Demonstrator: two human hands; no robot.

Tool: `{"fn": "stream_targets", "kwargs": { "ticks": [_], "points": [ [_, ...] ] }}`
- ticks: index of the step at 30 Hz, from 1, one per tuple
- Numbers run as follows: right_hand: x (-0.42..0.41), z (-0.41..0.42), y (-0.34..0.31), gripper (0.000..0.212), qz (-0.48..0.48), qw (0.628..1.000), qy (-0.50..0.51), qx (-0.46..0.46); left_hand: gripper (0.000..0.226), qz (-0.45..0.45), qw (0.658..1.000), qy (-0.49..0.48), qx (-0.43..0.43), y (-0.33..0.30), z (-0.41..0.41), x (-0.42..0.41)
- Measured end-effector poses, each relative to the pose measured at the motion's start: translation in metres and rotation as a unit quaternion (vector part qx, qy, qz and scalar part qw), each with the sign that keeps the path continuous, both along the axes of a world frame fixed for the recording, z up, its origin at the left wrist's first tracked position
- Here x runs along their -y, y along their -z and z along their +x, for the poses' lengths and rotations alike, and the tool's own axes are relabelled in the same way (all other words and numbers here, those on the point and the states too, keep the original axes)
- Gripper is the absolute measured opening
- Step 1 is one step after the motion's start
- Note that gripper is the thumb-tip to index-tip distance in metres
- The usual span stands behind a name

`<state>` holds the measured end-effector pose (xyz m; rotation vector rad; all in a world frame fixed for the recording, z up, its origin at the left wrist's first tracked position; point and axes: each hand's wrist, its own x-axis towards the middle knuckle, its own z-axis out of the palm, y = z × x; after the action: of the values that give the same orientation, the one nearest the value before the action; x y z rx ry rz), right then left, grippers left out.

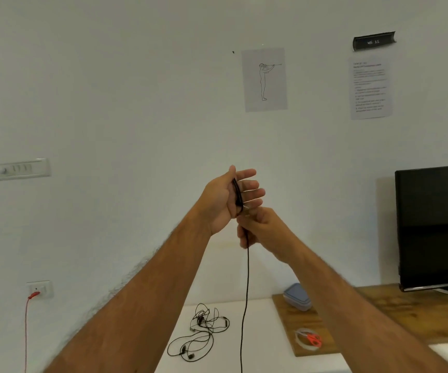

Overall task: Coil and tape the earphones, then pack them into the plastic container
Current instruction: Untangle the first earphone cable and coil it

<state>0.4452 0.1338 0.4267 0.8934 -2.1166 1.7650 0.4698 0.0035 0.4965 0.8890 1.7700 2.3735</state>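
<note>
There is one view only — a wide-angle camera worn on the person's head, so no second view shares any part of the scene. It faces forward toward a pale wall [109,90], tilted up enough that the wall fills most of the frame and the white tabletop [258,345] shows only as a strip along the bottom edge. Both forearms run up from the lower corners and meet near the middle, where the left hand [225,200] and right hand [260,230] are raised close in front of the lens. A dark monitor [435,227] sits at the right edge — its lines bend slightly, as wide lenses do.
</note>
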Motion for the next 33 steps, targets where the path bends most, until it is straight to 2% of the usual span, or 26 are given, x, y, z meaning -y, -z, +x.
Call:
{"fn": "stream_targets", "kwargs": {
  "ticks": [10, 16, 19, 22, 25, 27, 30, 33],
  "points": [
    [-0.005, 0.021, -0.004, 0.016, 0.072, 0.997, -0.019, 0.036, 0.044, -0.085, 0.985, -0.129, -0.079, -0.003, 0.000, 0.009],
    [-0.010, 0.030, -0.022, 0.011, 0.124, 0.992, 0.013, 0.028, 0.038, -0.217, 0.942, -0.215, -0.138, 0.005, -0.001, 0.009],
    [-0.012, 0.034, -0.029, 0.008, 0.182, 0.982, 0.053, -0.023, 0.037, -0.245, 0.934, -0.222, -0.134, 0.012, -0.002, 0.006],
    [-0.015, 0.034, -0.034, 0.010, 0.240, 0.953, 0.132, -0.129, 0.037, -0.266, 0.932, -0.218, -0.119, 0.018, -0.002, 0.005],
    [-0.018, 0.031, -0.039, 0.008, 0.246, 0.931, 0.182, -0.198, 0.043, -0.302, 0.921, -0.214, -0.123, 0.024, 0.002, 0.005],
    [-0.019, 0.028, -0.043, 0.009, 0.248, 0.919, 0.203, -0.229, 0.049, -0.307, 0.927, -0.185, -0.113, 0.029, 0.001, 0.005],
    [-0.021, 0.025, -0.047, 0.006, 0.261, 0.904, 0.202, -0.272, 0.056, -0.286, 0.942, -0.162, -0.068, 0.033, 0.001, 0.005],
    [-0.023, 0.025, -0.051, 0.010, 0.228, 0.919, 0.171, -0.273, 0.061, -0.264, 0.952, -0.148, -0.031, 0.035, 0.003, 0.004]
  ]
}}
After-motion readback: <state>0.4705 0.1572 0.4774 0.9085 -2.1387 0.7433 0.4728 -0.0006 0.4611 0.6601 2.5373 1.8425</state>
